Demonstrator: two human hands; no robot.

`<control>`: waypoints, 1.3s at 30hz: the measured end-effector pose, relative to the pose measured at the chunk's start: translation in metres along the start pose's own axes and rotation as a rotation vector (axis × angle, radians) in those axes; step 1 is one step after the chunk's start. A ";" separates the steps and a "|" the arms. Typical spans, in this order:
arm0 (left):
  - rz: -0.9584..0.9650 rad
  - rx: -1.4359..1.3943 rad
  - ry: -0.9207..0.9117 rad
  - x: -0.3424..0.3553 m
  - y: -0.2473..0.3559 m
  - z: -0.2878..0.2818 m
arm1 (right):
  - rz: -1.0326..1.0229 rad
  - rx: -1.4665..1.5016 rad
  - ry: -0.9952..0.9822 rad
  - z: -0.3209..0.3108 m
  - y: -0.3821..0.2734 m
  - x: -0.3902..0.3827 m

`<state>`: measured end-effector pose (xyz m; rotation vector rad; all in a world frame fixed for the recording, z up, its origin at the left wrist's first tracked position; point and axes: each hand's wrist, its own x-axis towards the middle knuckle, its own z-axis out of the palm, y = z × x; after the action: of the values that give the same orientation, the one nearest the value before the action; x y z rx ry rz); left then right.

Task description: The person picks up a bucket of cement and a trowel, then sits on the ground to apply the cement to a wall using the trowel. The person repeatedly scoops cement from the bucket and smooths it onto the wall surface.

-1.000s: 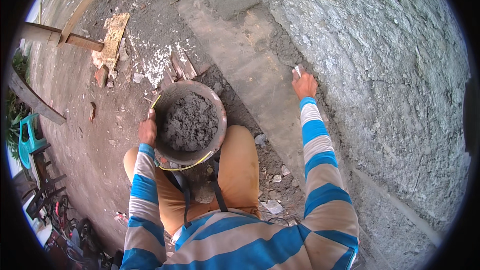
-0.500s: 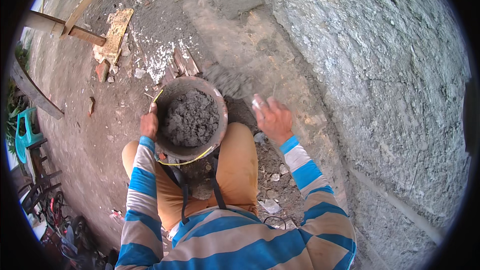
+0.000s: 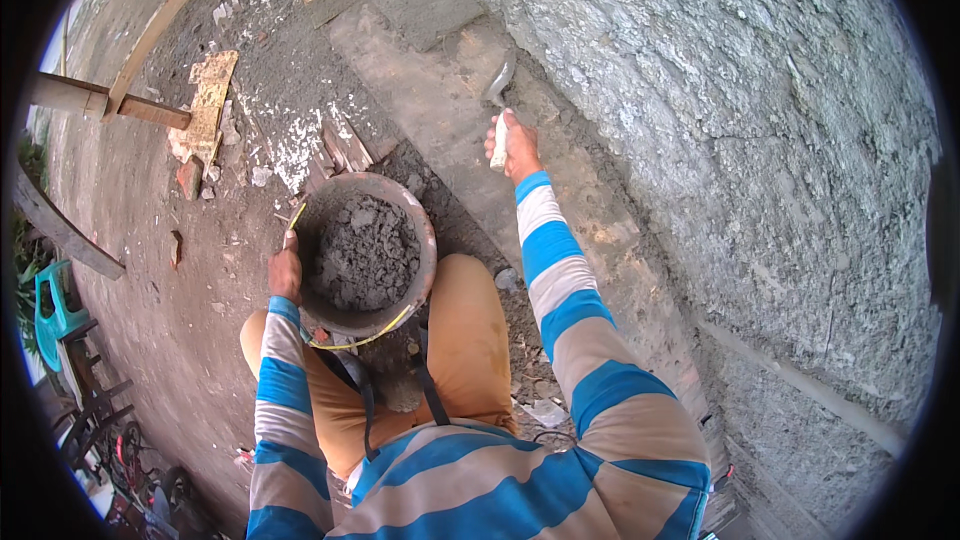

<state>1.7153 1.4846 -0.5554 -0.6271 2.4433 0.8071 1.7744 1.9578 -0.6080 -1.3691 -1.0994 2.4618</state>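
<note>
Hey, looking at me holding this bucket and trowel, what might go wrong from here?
The left hand grips one side of the bucket, so it could tip and spill the gray wet mix.

The trowel in the right hand is near the rough wall; blade or bare knuckles might scrape it.

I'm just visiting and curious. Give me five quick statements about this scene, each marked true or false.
1. The right hand holds a trowel. True.
2. The left hand is at the side of a bucket. True.
3. The bucket contains clear water. False: it contains a lumpy grey mix.
4. The rough grey wall rises left of the bucket. False: it is on the right.
5. A turquoise plastic chair shows near the left edge. True.
</note>
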 end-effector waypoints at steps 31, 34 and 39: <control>-0.098 0.148 0.085 0.007 -0.023 -0.005 | -0.630 -1.617 0.420 -0.185 -0.050 -0.049; -0.033 0.243 0.083 -0.028 0.014 -0.015 | -0.525 -1.829 0.522 -0.167 -0.046 -0.071; -0.083 0.165 -0.002 -0.030 0.003 -0.021 | -0.755 -1.867 0.476 -0.157 -0.037 -0.087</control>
<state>1.7305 1.4815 -0.5226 -0.6596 2.4334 0.5661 1.9388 2.0319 -0.5753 -1.0116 -2.9598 0.0809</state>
